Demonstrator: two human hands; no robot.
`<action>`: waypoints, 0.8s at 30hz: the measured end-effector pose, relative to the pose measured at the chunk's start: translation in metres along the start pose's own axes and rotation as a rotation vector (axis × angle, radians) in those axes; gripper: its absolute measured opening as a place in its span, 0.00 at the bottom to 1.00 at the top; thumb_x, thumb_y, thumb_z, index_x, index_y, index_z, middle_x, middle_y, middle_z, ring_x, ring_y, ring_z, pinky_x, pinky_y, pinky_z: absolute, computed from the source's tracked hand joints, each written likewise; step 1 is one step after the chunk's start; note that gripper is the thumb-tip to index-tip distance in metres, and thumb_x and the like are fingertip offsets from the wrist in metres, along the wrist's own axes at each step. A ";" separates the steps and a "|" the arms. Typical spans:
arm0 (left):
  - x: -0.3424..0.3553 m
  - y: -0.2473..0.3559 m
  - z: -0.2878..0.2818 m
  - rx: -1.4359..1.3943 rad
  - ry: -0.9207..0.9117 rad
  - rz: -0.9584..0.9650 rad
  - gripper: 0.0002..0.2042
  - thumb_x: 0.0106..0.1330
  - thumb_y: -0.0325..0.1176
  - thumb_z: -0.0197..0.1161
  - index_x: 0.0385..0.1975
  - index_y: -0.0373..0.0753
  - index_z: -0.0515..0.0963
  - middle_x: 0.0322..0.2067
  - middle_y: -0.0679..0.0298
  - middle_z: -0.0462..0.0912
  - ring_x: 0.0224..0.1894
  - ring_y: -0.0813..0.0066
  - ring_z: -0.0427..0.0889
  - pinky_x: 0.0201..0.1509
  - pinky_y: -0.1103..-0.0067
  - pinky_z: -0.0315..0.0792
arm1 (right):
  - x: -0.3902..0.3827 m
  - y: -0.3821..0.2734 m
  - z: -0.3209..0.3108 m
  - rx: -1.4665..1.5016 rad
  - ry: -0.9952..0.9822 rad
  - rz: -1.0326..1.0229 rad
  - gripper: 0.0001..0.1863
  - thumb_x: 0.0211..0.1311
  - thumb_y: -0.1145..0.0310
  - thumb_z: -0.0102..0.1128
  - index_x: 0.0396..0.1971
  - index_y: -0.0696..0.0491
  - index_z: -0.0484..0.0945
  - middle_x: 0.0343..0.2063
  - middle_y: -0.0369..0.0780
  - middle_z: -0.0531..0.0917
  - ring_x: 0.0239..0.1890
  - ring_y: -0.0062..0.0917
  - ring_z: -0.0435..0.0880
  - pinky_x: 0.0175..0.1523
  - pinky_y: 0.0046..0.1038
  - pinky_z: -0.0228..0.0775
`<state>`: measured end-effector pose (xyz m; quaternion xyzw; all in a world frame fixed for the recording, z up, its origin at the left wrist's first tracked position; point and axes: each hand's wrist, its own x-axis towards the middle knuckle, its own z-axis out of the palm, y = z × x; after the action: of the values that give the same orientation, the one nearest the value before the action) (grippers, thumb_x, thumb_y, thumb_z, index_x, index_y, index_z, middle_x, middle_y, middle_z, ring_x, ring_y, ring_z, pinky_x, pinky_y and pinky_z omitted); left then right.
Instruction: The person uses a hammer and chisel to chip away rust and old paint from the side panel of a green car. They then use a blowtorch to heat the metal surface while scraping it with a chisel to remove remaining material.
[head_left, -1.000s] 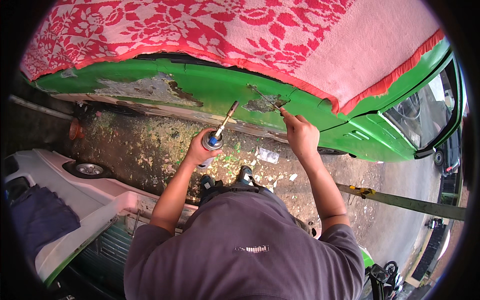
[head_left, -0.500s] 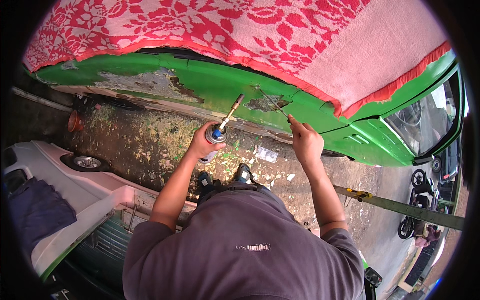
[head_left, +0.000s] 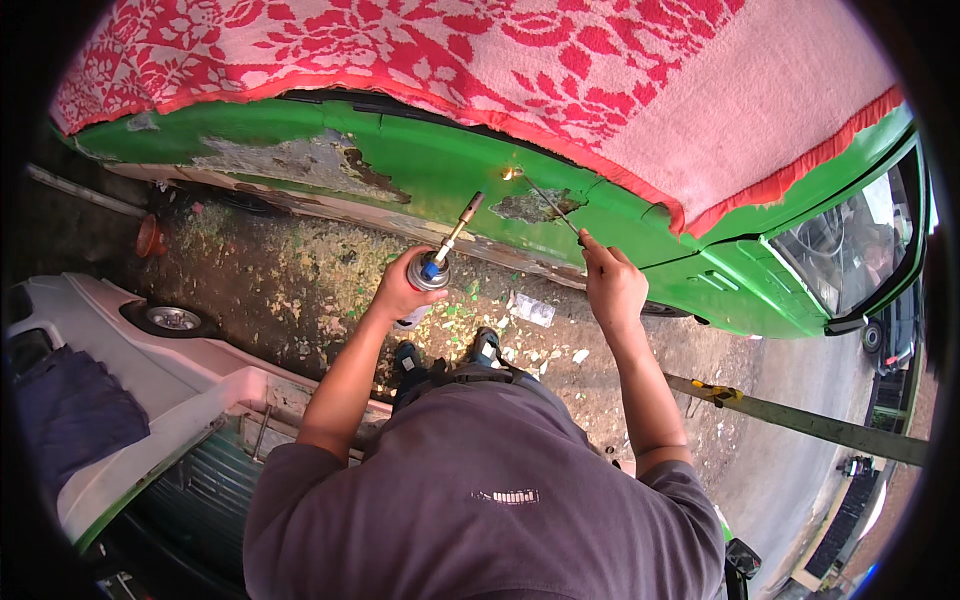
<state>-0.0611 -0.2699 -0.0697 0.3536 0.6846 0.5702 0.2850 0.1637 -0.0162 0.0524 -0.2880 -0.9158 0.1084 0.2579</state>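
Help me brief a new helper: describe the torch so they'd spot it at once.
Start at the green vehicle under the red-and-pink patterned cloth. Beside it, the left hand grips the torch: a canister with a blue knob and brass-coloured nozzle. That knob sets it apart from the slim tool in the right hand.

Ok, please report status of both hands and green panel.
Left hand gripping torch. Right hand holding thin tool at green panel. Small flame near tool's tip. Patterned cloth hanging above.

There is one torch [head_left: 432, 270], one rod [head_left: 552, 206] (and two shoes [head_left: 486, 346]).
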 end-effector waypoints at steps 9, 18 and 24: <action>-0.008 0.000 0.002 0.032 -0.008 0.007 0.35 0.43 0.35 0.80 0.53 0.35 0.71 0.42 0.60 0.83 0.45 0.74 0.82 0.52 0.76 0.75 | 0.000 -0.008 -0.004 -0.053 -0.072 0.034 0.15 0.58 0.68 0.64 0.45 0.40 0.86 0.27 0.37 0.83 0.27 0.32 0.82 0.31 0.34 0.74; -0.008 0.000 -0.004 -0.054 0.001 -0.034 0.34 0.44 0.31 0.79 0.53 0.34 0.71 0.41 0.62 0.82 0.43 0.76 0.81 0.52 0.77 0.74 | 0.006 -0.004 0.017 -0.057 -0.088 -0.067 0.15 0.57 0.69 0.64 0.45 0.39 0.86 0.29 0.35 0.84 0.27 0.31 0.83 0.30 0.33 0.75; -0.014 -0.009 -0.014 -0.070 0.035 -0.005 0.34 0.44 0.31 0.78 0.53 0.34 0.71 0.41 0.62 0.82 0.43 0.76 0.81 0.51 0.77 0.75 | 0.009 -0.015 0.007 -0.019 -0.068 -0.096 0.16 0.57 0.69 0.64 0.46 0.39 0.86 0.26 0.36 0.83 0.27 0.31 0.83 0.30 0.33 0.75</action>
<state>-0.0653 -0.2899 -0.0759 0.3317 0.6700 0.5993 0.2864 0.1465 -0.0235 0.0559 -0.2424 -0.9378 0.0971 0.2289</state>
